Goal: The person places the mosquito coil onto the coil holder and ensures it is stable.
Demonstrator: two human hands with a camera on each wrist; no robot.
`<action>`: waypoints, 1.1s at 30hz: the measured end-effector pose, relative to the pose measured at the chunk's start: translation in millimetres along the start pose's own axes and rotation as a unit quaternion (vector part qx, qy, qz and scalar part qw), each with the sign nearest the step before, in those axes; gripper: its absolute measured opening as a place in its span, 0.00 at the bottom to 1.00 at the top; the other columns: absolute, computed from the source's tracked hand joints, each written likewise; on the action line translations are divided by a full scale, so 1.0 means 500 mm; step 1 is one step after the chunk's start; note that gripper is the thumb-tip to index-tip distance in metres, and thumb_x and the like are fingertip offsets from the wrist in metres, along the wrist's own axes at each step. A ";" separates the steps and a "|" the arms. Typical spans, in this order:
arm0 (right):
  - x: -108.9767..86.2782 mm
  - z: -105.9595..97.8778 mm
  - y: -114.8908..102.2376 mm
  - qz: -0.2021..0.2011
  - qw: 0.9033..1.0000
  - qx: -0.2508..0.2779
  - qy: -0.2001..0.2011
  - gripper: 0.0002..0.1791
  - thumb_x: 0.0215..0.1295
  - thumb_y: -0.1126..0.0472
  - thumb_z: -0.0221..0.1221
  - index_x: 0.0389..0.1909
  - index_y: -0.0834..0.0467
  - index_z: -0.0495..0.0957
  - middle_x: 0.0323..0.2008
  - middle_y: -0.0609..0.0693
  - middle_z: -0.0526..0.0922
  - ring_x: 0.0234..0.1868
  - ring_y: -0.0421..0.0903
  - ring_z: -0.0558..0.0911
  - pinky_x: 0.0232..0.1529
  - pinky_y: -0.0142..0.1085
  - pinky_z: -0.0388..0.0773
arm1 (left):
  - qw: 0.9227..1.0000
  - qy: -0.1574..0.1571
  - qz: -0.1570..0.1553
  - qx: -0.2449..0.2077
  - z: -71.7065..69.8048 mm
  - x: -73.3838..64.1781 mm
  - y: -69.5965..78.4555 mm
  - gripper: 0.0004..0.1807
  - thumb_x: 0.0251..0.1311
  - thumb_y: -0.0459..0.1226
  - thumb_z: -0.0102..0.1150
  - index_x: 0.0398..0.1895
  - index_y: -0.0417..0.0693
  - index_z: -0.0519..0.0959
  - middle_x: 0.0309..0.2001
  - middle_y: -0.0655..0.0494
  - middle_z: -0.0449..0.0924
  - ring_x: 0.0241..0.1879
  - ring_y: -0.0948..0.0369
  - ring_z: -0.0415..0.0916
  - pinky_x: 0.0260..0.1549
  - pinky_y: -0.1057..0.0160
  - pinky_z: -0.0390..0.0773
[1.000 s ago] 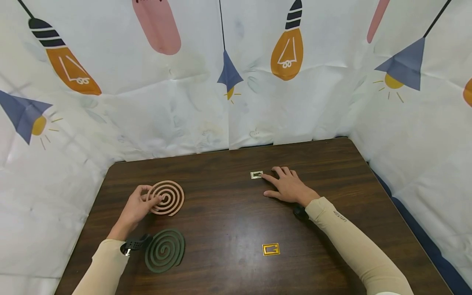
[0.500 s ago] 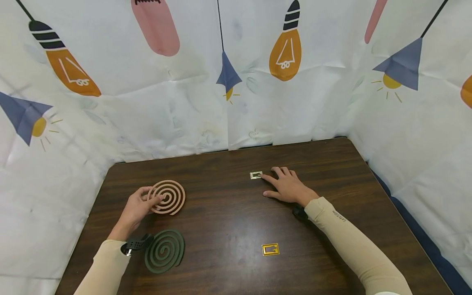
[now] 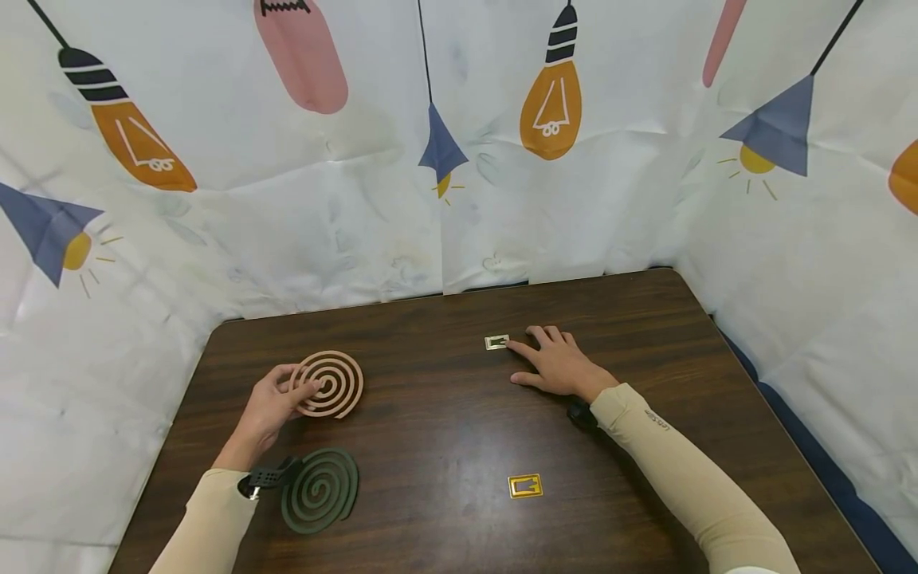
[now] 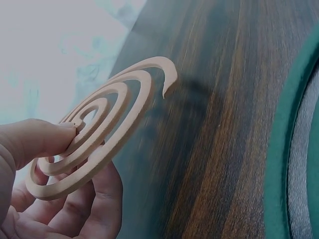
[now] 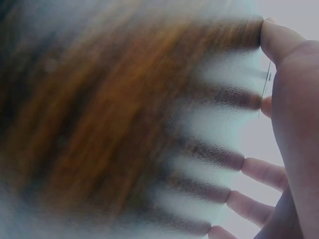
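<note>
In the head view, my left hand pinches a tan mosquito coil by its inner rings, thumb on top and fingers beneath. The left wrist view has this coil tilted, raised off the table. Below it lies a green mosquito coil, flat beside the left wrist. My right hand rests on the table with fingers spread, its index fingertip at the right edge of a small silver metal plate with a cut-out. Nearer me lies a similar gold-coloured plate. In the right wrist view, fingertips meet the tabletop.
The dark wood-grain table has rounded far corners. White cloth printed with lamps and bulbs hangs behind it and along both sides. Dark blue fabric shows past the right edge.
The tan coil has shifted slightly to the right in my left hand's grip. My right hand keeps its place at the silver plate. The head view has shifted a little.
</note>
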State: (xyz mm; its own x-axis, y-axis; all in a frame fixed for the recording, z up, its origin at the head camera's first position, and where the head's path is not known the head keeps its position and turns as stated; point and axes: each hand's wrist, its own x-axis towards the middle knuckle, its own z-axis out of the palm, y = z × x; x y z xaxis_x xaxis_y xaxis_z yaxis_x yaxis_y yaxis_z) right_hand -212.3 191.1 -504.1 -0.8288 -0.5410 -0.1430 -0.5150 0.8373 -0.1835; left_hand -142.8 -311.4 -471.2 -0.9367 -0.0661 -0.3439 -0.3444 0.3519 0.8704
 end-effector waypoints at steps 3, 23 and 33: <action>0.000 0.000 0.000 0.001 1.000 0.001 -0.001 0.40 0.73 0.27 0.48 0.81 0.37 0.58 0.78 0.61 0.59 0.76 0.65 0.62 0.71 0.67 0.63 | 1.000 -0.001 0.001 -0.005 0.002 0.000 0.001 0.42 0.71 0.46 0.64 0.77 0.39 0.55 0.37 0.70 0.86 0.34 0.69 0.86 0.38 0.67 0.87; -0.006 -0.007 -0.005 -0.005 1.000 0.005 0.008 0.39 0.73 0.29 0.50 0.80 0.38 0.60 0.77 0.61 0.61 0.75 0.66 0.63 0.70 0.67 0.64 | 0.999 -0.015 0.014 -0.026 0.042 -0.014 0.039 0.40 0.70 0.48 0.65 0.75 0.42 0.57 0.36 0.72 0.88 0.38 0.70 0.86 0.39 0.66 0.86; -0.006 -0.006 -0.003 -0.007 1.000 0.005 0.013 0.39 0.73 0.29 0.50 0.80 0.39 0.60 0.77 0.61 0.61 0.75 0.66 0.64 0.69 0.67 0.65 | 0.999 -0.015 0.011 -0.045 0.056 -0.013 0.050 0.38 0.70 0.46 0.66 0.74 0.42 0.58 0.38 0.67 0.88 0.37 0.69 0.87 0.38 0.67 0.87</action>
State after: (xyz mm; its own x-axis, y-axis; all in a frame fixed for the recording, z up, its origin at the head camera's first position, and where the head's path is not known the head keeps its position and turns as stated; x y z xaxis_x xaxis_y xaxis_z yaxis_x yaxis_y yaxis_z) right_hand -209.5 191.7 -500.5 -0.8272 -0.5499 -0.1153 -0.5240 0.8291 -0.1949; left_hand -143.7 -276.2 -457.2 -0.9419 -0.0306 -0.3345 -0.3301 0.2679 0.9051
